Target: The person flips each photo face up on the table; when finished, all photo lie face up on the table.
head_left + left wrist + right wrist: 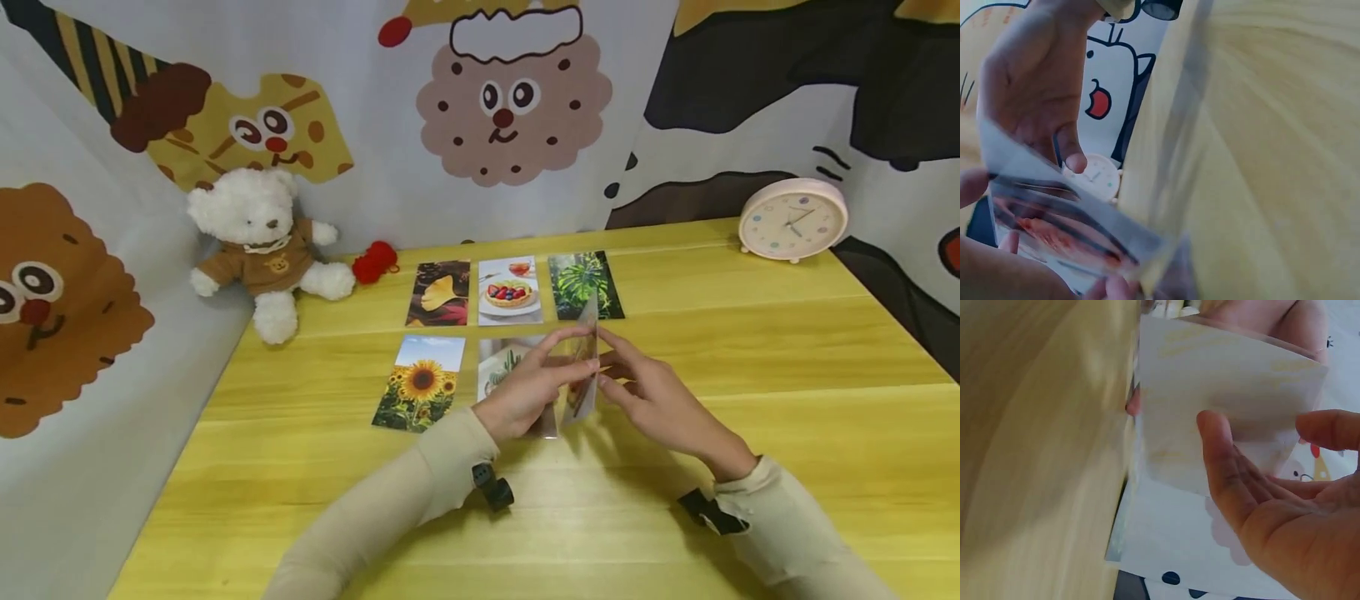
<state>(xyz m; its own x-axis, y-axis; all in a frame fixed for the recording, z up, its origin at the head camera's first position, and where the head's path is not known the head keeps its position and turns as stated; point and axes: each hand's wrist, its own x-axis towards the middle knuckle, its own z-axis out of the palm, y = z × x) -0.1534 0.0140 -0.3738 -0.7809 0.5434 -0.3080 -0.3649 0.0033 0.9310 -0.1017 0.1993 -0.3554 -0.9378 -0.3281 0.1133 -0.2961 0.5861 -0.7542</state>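
Observation:
In the head view my left hand (525,387) grips a photo card (583,396), standing it on edge above the table. Its printed side (1063,234) shows reddish food in the left wrist view; its pale back (1179,425) faces my right hand (1291,519). The right thumb and fingers are spread at that back; whether they touch it I cannot tell. Partly covered by the left hand lies a cactus card (498,367). Around it lie a sunflower card (422,383), a ginkgo leaf card (438,293), a fruit tart card (510,292) and a green leaf card (585,283).
A white teddy bear (262,242) in a brown top sits at the back left, beside a small red fluffy thing (375,262). At the back right stands a pink clock (793,221). A cartoon-printed cloth (375,117) hangs behind the yellow wooden table (300,467).

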